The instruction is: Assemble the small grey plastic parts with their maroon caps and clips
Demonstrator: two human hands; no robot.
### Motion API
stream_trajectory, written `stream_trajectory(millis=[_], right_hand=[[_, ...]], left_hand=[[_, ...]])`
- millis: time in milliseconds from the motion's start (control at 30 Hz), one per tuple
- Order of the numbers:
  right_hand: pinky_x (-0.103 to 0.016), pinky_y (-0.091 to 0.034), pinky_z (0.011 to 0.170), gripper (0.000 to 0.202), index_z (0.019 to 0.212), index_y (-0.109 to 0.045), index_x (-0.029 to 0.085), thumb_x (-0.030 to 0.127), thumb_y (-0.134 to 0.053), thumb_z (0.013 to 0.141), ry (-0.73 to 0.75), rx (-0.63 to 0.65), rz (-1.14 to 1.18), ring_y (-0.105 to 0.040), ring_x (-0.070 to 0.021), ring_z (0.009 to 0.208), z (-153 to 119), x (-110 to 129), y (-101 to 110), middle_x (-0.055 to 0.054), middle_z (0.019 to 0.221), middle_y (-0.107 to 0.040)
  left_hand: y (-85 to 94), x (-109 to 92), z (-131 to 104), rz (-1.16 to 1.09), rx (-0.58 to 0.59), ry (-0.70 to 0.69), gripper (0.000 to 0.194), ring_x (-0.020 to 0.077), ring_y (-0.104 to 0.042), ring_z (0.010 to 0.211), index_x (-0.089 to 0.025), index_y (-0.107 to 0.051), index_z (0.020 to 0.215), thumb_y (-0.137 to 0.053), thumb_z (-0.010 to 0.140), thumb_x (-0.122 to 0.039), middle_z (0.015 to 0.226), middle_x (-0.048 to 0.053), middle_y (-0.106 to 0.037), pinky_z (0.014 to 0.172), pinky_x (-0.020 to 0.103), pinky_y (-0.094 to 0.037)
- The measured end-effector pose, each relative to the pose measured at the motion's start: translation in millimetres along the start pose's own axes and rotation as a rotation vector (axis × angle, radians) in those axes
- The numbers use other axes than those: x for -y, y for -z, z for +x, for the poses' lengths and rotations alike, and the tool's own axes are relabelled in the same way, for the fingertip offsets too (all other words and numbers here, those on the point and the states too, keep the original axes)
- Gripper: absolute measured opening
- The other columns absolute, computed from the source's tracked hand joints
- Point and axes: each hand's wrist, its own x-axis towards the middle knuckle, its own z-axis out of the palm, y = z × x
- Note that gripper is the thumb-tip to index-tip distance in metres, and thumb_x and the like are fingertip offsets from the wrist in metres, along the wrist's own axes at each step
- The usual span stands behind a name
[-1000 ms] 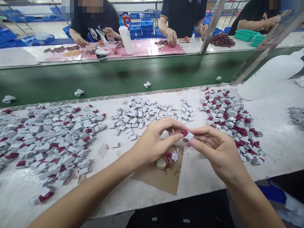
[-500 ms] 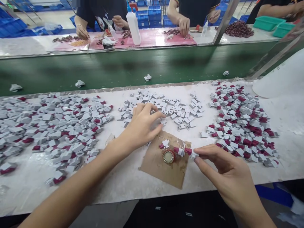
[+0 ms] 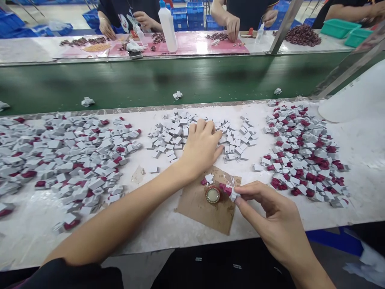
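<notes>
Worktable: A pale worktable held three heaps fanned around a brown card, apparently to keep each within arm's reach.
Conveyor: A green conveyor belt stretched across 12 o'clock, with co-workers' hands busy beyond it.
Mixed heaps: Grey-and-maroon pieces lay at 10 o'clock and 2 o'clock from the card, seemingly parted to avoid mixing.
Grey heap: Loose grey pieces sat near 12 o'clock, between the other two.
Left hand: The left hand reached over the grey heap, open, thumb apart from the fingers; whether its fingertips touched a piece could not be told.
Right hand: The right hand, at 4 o'clock, pinched a small piece by its grey end between thumb and forefinger, a hold that likely left the other end exposed.
Card: The brown card lay centrally, perhaps shielding the tabletop.
Cap: A crimp-edged cap rested on the card, just beside another grey-and-maroon piece at 12 o'clock.
</notes>
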Motion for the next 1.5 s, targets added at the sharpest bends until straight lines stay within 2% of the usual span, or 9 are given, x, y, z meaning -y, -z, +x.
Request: stream_trajectory(millis=[167, 333, 500, 667, 800, 1133, 1267, 1367, 1500], right_hand=[[-0.036, -0.068, 0.085, 0.008, 0.110, -0.088, 0.034, 0.031, -0.082, 0.105, 0.046, -0.004, -0.002, -0.080, -0.0232, 0.096, -1.5, 4.4, -0.2, -0.002, 0.104, -0.085], [-0.030, -0.067, 0.085, 0.014, 0.113, -0.085, 0.035, 0.024, -0.079, 0.107, 0.072, 0.000, -0.021, -0.081, -0.0196, 0.099, -3.0, 8.2, 2.8, 0.000, 0.106, -0.085], [-0.029, -0.067, 0.094, 0.023, 0.116, -0.083, 0.035, 0.015, -0.077, 0.106, 0.176, 0.006, -0.059, -0.082, -0.0179, 0.106, -6.5, 9.4, -3.5, 0.002, 0.111, -0.086], [-0.028, -0.067, 0.092, 0.021, 0.114, -0.081, 0.029, 0.011, -0.074, 0.106, 0.253, 0.053, -0.113, -0.083, -0.0165, 0.101, -5.1, 8.9, -11.1, 0.002, 0.107, -0.086], [-0.027, -0.067, 0.087, 0.019, 0.112, -0.081, 0.027, 0.011, -0.072, 0.107, 0.268, 0.071, -0.162, -0.083, -0.0158, 0.097, -3.6, 7.5, -13.3, 0.000, 0.104, -0.085], [-0.028, -0.069, 0.086, 0.019, 0.112, -0.080, 0.028, 0.011, -0.072, 0.107, 0.269, 0.067, -0.194, -0.085, -0.0185, 0.100, -4.3, 8.8, -14.4, 0.000, 0.106, -0.086], [-0.028, -0.069, 0.084, 0.018, 0.108, -0.081, 0.029, 0.013, -0.074, 0.106, 0.226, 0.061, -0.137, -0.084, -0.0187, 0.097, -5.5, 9.5, -13.7, 0.000, 0.104, -0.086], [-0.027, -0.069, 0.086, 0.018, 0.110, -0.085, 0.033, 0.017, -0.079, 0.105, 0.146, 0.017, -0.045, -0.083, -0.0186, 0.100, -4.0, 9.9, -10.4, 0.001, 0.105, -0.087], [-0.025, -0.071, 0.084, 0.013, 0.109, -0.091, 0.039, 0.028, -0.088, 0.102, -0.033, 0.019, 0.208, -0.085, -0.0178, 0.097, 7.7, 9.7, -3.7, 0.002, 0.105, -0.089]], left_hand=[[14.2, 3.8, -4.3, -0.284, 0.007, 0.057, 0.010, 0.0368, -0.061, 0.126, -0.018, -0.081, 0.107, -0.071, 0.104, -0.018, 0.122, 0.012, -0.079, 0.113, 0.056, -0.047], [52.5, 16.3, -42.8, -0.684, 0.046, 0.260, 0.011, 0.0238, -0.071, 0.095, -0.023, -0.081, 0.110, -0.076, 0.101, -0.028, 0.108, 0.004, -0.083, 0.086, 0.038, -0.057], [66.2, 28.4, -102.1, -0.403, -0.057, 0.309, 0.016, 0.0272, -0.075, 0.098, -0.023, -0.082, 0.115, -0.071, 0.104, -0.025, 0.107, 0.006, -0.081, 0.088, 0.040, -0.060], [46.6, 36.7, -152.1, -0.102, -0.221, 0.256, 0.020, 0.0335, -0.078, 0.109, -0.019, -0.080, 0.119, -0.062, 0.111, -0.016, 0.117, 0.014, -0.080, 0.095, 0.048, -0.063], [37.7, 32.9, -173.1, -0.043, -0.235, 0.216, 0.018, 0.0364, -0.077, 0.112, -0.015, -0.078, 0.121, -0.063, 0.111, -0.012, 0.120, 0.017, -0.081, 0.098, 0.052, -0.063], [46.8, 22.7, -191.6, -0.251, -0.099, 0.277, 0.018, 0.0316, -0.076, 0.123, -0.023, -0.077, 0.125, -0.063, 0.113, -0.020, 0.129, 0.012, -0.079, 0.107, 0.048, -0.061], [55.4, 26.4, -194.7, -0.392, 0.020, 0.387, 0.011, 0.0283, -0.078, 0.107, -0.028, -0.078, 0.116, -0.068, 0.110, -0.027, 0.123, 0.007, -0.080, 0.088, 0.041, -0.063], [61.3, 24.1, -187.9, -0.461, 0.053, 0.473, 0.012, 0.0251, -0.074, 0.082, -0.027, -0.079, 0.114, -0.072, 0.105, -0.032, 0.096, 0.004, -0.078, 0.073, 0.038, -0.060], [64.9, 7.3, -157.7, -0.808, 0.050, 0.585, 0.021, 0.0265, -0.081, 0.094, -0.027, -0.083, 0.115, -0.085, 0.100, -0.042, 0.103, 0.005, -0.084, 0.082, 0.038, -0.067]])
